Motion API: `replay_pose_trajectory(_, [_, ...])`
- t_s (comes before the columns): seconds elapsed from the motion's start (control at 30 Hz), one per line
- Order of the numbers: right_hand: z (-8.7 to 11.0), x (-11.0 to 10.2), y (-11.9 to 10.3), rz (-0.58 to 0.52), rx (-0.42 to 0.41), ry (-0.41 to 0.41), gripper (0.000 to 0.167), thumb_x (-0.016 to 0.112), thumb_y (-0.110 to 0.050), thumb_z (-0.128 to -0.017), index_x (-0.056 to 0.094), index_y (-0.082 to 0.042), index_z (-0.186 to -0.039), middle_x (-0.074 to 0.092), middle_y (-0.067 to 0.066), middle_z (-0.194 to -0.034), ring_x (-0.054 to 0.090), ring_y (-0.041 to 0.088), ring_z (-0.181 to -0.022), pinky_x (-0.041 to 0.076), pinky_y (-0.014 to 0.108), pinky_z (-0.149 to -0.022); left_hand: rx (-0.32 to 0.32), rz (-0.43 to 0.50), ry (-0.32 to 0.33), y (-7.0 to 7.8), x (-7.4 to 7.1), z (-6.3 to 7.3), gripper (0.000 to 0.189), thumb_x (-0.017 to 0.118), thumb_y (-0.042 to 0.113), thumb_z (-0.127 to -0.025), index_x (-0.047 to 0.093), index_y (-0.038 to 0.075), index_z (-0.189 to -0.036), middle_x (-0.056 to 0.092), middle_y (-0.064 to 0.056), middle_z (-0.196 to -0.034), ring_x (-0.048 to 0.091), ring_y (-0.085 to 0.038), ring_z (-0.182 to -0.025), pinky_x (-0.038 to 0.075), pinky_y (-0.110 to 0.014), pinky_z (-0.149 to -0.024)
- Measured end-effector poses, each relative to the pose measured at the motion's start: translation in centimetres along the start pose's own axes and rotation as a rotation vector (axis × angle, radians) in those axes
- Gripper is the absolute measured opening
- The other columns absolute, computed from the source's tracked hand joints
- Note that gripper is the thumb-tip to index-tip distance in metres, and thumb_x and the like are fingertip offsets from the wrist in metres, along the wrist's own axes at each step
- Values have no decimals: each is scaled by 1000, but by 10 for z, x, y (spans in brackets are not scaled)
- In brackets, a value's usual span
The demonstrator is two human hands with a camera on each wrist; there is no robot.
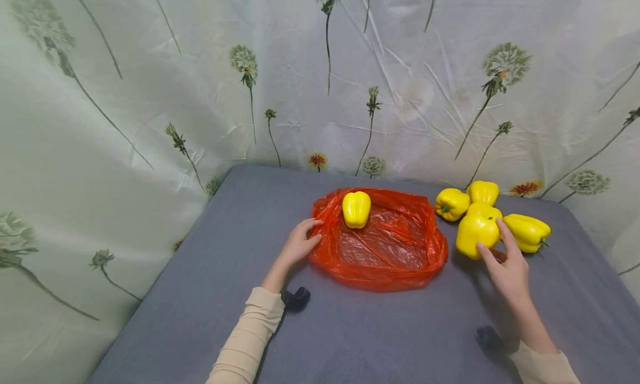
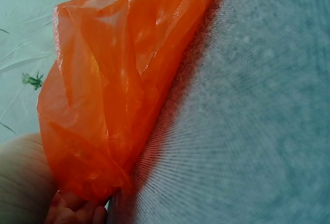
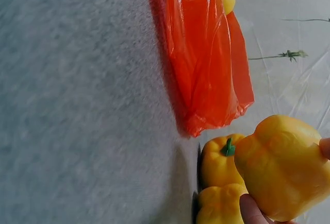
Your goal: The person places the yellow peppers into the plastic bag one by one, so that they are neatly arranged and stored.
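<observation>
While gripping the nearest yellow pepper (image 1: 476,234) with thumb and fingers curled round it, right hand (image 1: 507,267) lifted just above the grey desk (image 1: 250,234), at the right of the orange plastic bag (image 1: 385,245). Same pepper large in the right wrist view (image 3: 281,167), fingertips (image 3: 252,208) visible at its lower edge. Three more yellow peppers just behind and beside it: one with a green stem (image 1: 451,203), one at the back (image 1: 483,192), one lying on its side to the right (image 1: 527,230). Left hand (image 1: 300,242) at the bag's left edge, fingers pinching the plastic, seen close in the left wrist view (image 2: 77,211). Bag spread flat on the desk, mouth open upward. One yellow pepper (image 1: 356,209) already on the bag's far part. Floral curtain (image 1: 150,95) behind the desk.
</observation>
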State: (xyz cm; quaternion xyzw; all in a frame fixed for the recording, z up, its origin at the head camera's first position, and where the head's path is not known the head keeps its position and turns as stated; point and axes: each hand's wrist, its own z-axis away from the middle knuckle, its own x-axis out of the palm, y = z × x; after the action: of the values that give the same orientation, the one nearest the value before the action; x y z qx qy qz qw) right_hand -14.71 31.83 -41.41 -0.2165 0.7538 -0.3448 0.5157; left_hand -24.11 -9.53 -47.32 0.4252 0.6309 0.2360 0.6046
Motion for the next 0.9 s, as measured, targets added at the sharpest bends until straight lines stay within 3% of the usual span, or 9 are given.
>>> replay_pose_trajectory(0.27, [-4,6,-8,-1,-14,-29,66,54,-29,-93,20,-22,-150,31,23,-150,30,-26,-78,31,-5,-67,5,-13,-4,0,1,1,36,58,11,-88,59,2,-122,52,-20,-135,43,-36,-131,32,-51,-112])
replay_pose_trajectory(0.67, [-11,20,-22,-57,-90,-65,67,56,-26,-93,21,-21,-150,41,31,-138,37,-25,-76,34,-6,-65,-2,-19,-5,0,1,1,36,58,11,-88,58,2,-123,51,-21,-136,43,-36,-132,31,-51,-112])
replay_pose_trajectory(0.77, [-13,24,-26,-58,-96,-74,65,55,-27,-93,23,-20,-149,41,30,-139,54,-8,-82,34,-5,-66,-3,-21,-6,0,0,1,36,58,10,-88,58,2,-123,51,-21,-136,42,-37,-132,31,-51,-112])
replay_pose_trajectory(0.9, [-15,30,-33,-70,-103,-96,65,55,-27,-93,23,-19,-149,38,28,-143,59,36,-101,33,-6,-68,-8,-13,-7,2,0,1,36,57,10,-88,58,2,-123,51,-21,-136,42,-37,-132,31,-52,-112])
